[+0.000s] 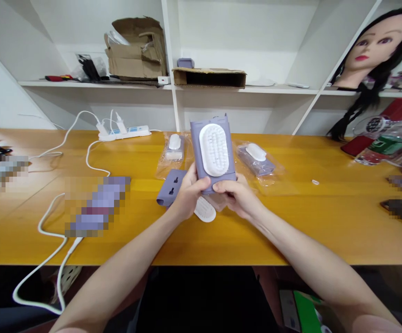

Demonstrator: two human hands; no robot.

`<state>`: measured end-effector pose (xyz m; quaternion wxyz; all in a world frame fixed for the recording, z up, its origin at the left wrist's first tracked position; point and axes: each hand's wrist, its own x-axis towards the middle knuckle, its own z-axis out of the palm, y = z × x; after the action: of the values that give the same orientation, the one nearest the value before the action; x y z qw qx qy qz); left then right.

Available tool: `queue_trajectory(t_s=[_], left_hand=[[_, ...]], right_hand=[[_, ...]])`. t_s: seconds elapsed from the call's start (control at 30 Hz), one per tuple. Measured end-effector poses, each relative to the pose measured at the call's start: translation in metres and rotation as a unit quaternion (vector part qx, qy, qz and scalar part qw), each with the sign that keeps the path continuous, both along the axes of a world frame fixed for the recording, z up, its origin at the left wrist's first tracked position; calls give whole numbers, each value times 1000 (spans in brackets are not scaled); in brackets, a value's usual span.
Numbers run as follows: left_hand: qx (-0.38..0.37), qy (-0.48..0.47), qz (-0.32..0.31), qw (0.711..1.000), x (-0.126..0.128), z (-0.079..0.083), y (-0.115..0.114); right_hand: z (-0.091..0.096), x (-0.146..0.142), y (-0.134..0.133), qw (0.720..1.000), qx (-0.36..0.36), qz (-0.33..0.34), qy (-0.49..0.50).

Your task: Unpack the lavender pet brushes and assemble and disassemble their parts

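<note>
- While I hold the purple case up over the desk, fingers of my left hand and right hand are clamped on its lower end.
- Loose white oval on desk below, partly hidden.
- Slotted purple part beside left hand.
- Two bagged units farther back.

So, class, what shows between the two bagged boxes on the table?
In the head view, the purple box with a white pad, held up by the left hand and right hand.

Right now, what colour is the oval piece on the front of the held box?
The oval piece is white, on a greyish-purple box; see the head view.
</note>
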<state>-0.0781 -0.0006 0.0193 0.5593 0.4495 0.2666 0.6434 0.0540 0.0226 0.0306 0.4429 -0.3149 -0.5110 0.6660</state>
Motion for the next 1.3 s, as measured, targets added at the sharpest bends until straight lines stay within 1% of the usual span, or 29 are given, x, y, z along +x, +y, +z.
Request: queue_trajectory(t_s=[0.07,0.13,0.27,0.4,0.5,0.6,0.7,0.8,0.9,0.97,1.0,1.07,1.13,1.3], left_hand=[[3,15,8,1000,1,-7,2],[16,23,1,1000,0,-12,4],[23,20,-12,999,-1,-17,6],[38,-6,7,999,4,-13,2],[28,-15,23,999,7,-9,-1],[8,18,34,999,7,-6,-2],[-12,52,29,998,0,-1,-1],[-49,39,2,998,-11,4,4],[-79,-1,-49,996,-23,6,11],[-73,-39,-75,994,-25,5,14],[-69,-56,-86,992,-24,4,15],[-64,-81,-97,990,-19,5,15],[-64,-91,-91,990,-14,7,14],[-90,-77,-65,991,-11,16,9]], right_hand=[[0,0,1,1000,2,-13,-3],[-1,-1,0,1000,2,-16,-2],[-2,-1,0,1000,3,-17,7],[-5,-2,3,1000,13,-13,10],[-8,-3,4,1000,22,-11,12],[-8,-4,4,999,28,-12,12],[-6,-1,6,1000,29,-8,4],[-3,2,7,1000,23,21,-4],[-3,2,4,995,1,101,-24],[-3,0,0,986,-16,161,-37],[-3,-2,-2,983,-26,177,-39],[-4,-5,-7,981,-46,184,-33],[-4,-7,-11,982,-59,175,-30],[-5,-9,-16,981,-54,180,-37]])
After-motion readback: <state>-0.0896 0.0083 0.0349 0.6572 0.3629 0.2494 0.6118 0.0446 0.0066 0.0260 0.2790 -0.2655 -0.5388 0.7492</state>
